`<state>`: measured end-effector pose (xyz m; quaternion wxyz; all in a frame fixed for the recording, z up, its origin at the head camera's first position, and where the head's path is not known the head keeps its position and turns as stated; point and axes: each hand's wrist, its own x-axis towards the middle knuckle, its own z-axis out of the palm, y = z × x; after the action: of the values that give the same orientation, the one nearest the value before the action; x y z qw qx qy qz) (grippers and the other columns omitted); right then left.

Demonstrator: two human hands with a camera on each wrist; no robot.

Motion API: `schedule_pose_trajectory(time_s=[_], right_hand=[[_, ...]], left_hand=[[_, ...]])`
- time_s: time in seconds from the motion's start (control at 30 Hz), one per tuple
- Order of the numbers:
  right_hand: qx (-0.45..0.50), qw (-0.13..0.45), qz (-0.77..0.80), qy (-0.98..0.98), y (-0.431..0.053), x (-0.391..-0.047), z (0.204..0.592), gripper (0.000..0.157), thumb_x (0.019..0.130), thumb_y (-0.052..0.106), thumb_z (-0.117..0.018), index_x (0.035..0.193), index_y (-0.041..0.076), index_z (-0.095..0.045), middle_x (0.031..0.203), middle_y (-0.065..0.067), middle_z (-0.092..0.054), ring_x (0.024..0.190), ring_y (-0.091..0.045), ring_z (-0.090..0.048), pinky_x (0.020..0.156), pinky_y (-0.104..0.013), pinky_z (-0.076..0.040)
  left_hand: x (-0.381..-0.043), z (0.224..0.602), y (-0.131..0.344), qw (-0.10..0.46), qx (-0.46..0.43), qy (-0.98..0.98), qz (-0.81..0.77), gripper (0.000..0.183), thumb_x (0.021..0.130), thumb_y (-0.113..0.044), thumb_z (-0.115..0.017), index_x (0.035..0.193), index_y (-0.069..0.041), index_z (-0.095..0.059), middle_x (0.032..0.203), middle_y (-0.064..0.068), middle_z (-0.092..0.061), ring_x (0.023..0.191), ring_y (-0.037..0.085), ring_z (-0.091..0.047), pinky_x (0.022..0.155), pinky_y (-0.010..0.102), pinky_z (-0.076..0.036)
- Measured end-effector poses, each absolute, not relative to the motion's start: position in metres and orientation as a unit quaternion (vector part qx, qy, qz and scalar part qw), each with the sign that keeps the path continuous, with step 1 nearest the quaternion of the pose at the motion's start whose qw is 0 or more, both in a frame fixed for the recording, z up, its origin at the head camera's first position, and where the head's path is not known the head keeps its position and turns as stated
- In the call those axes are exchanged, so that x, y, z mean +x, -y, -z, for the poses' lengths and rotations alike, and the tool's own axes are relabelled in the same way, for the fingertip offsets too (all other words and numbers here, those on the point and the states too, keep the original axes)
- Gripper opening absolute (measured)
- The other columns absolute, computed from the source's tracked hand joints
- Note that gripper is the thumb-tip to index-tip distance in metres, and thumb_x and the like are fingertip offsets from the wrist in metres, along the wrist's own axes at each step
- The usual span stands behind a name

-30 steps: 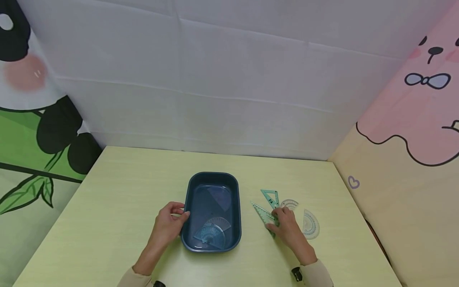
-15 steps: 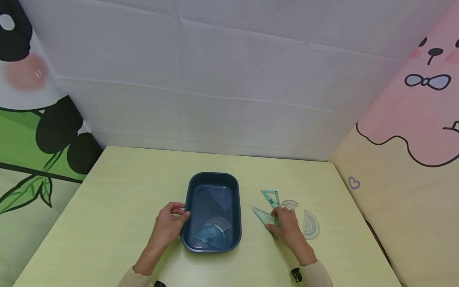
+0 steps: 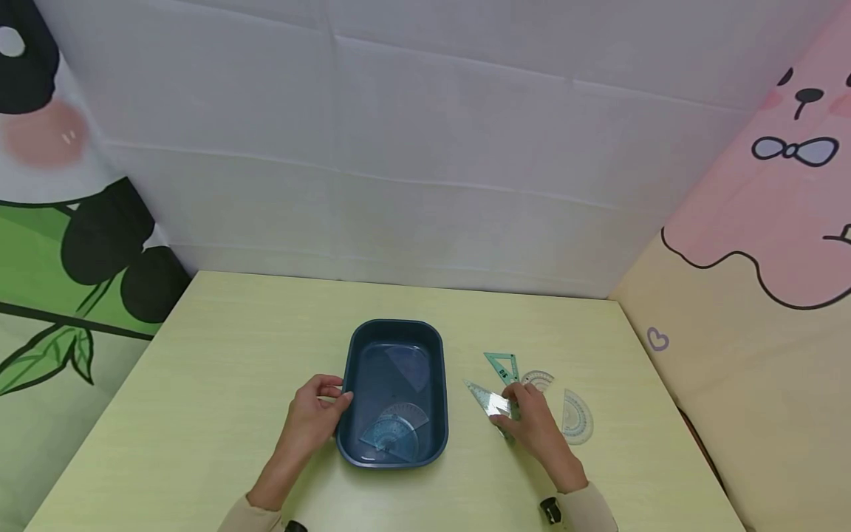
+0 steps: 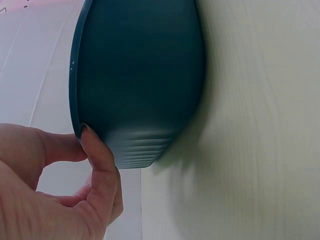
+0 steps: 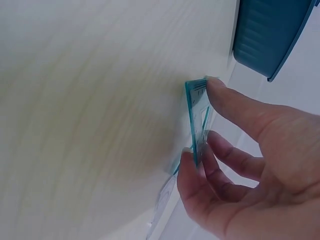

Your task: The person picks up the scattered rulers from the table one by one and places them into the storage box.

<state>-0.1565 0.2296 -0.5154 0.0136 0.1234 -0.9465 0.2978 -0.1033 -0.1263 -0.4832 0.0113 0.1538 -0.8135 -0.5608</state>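
My left hand (image 3: 315, 411) pinches the left rim of a dark blue plastic tray (image 3: 347, 362), thumb on one side and fingers on the other in the left wrist view. My right hand (image 3: 532, 423) grips a clear greenish set square (image 3: 487, 400) by its edges, between thumb and fingers. In the right wrist view this set square (image 5: 198, 112) stands tilted close over the table. Just beyond the fingers lies a second, teal set square (image 3: 500, 363), partly hidden by the hand. Inside the tray are clear protractors (image 3: 392, 434) overlapping near its front end, and a faint triangular shape (image 3: 407, 368) farther back.
A small protractor (image 3: 538, 379) lies beyond my right hand, and a larger clear protractor (image 3: 577, 417) to its right. The pale wooden table (image 3: 266, 332) meets a white cloth backdrop (image 3: 425, 148) at the back. Printed panels stand at both sides.
The set square in my right hand has tilted a little and now catches a bright glare. The left hand and the tray stay where they were.
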Motion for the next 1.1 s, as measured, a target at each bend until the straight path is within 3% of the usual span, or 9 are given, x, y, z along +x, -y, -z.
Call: schedule_pose_trajectory(time_s=[0.4, 0.8, 1.1], right_hand=[[0.123, 0.008, -0.313, 0.942, -0.232, -0.157, 0.513, 0.028, 0.086, 0.005, -0.081, 0.110, 0.002, -0.067, 0.105, -0.009, -0.064, 0.096, -0.022, -0.058, 0.086, -0.043, -0.050], [0.136, 0.002, -0.331, 0.934, -0.234, -0.155, 0.507, 0.021, 0.091, -0.002, -0.073, 0.111, 0.000, -0.069, 0.102, -0.010, -0.068, 0.094, -0.023, -0.062, 0.081, -0.039, -0.053], [0.127, -0.006, -0.371, 0.920, -0.234, -0.157, 0.504, 0.020, 0.089, -0.006, -0.074, 0.108, 0.001, -0.071, 0.095, -0.007, -0.068, 0.083, -0.016, -0.063, 0.074, -0.031, -0.054]], left_hand=[[-0.102, 0.480, 0.126, 0.012, 0.152, 0.817, 0.556, 0.033, 0.096, -0.010, -0.069, 0.123, 0.007, -0.059, 0.102, 0.017, -0.061, 0.078, 0.021, -0.060, 0.057, 0.033, -0.052], [-0.101, 0.478, 0.125, 0.013, 0.151, 0.817, 0.556, 0.033, 0.096, -0.010, -0.069, 0.122, 0.007, -0.059, 0.102, 0.017, -0.061, 0.077, 0.021, -0.059, 0.057, 0.033, -0.052], [-0.100, 0.478, 0.125, 0.014, 0.149, 0.817, 0.556, 0.032, 0.096, -0.009, -0.069, 0.122, 0.007, -0.059, 0.101, 0.017, -0.061, 0.077, 0.021, -0.059, 0.057, 0.033, -0.052]])
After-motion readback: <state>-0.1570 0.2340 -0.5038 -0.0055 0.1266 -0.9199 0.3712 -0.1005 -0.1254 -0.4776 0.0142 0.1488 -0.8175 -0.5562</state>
